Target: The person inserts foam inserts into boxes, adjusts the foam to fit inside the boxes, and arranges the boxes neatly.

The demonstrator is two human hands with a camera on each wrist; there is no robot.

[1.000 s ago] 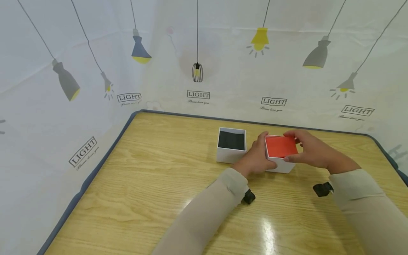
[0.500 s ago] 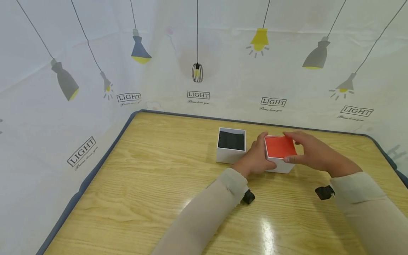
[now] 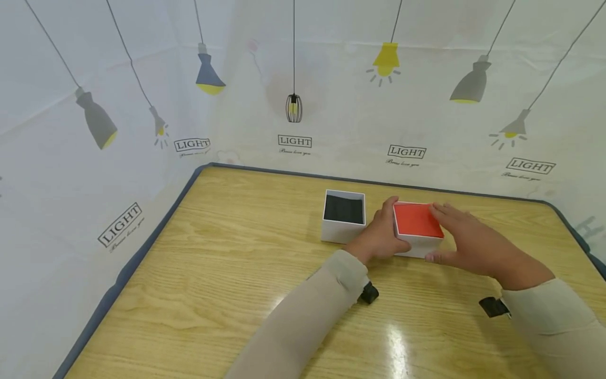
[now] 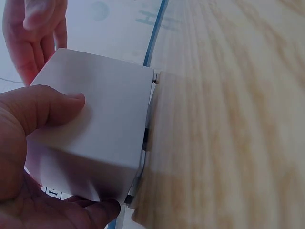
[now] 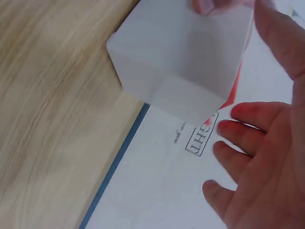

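Note:
A white square box stands on the table with a flat red piece filling its open top. My left hand grips this box from its left side; the left wrist view has the thumb on one white wall and fingers on the adjoining wall. At the right side is my right hand, its fingers extended near the red top and its thumb by the lower front corner. In the right wrist view those fingers spread apart from the wall; whether a fingertip touches the top I cannot tell.
Just left of my left hand stands a second white box with a black piece inside. Both boxes are toward the far side of the wooden table. Behind its dark edge hangs a white sheet printed with lamps.
My right hand has let go of the box and drawn back slightly to the right and toward me, its fingers straightening. The left hand and both boxes have stayed put.

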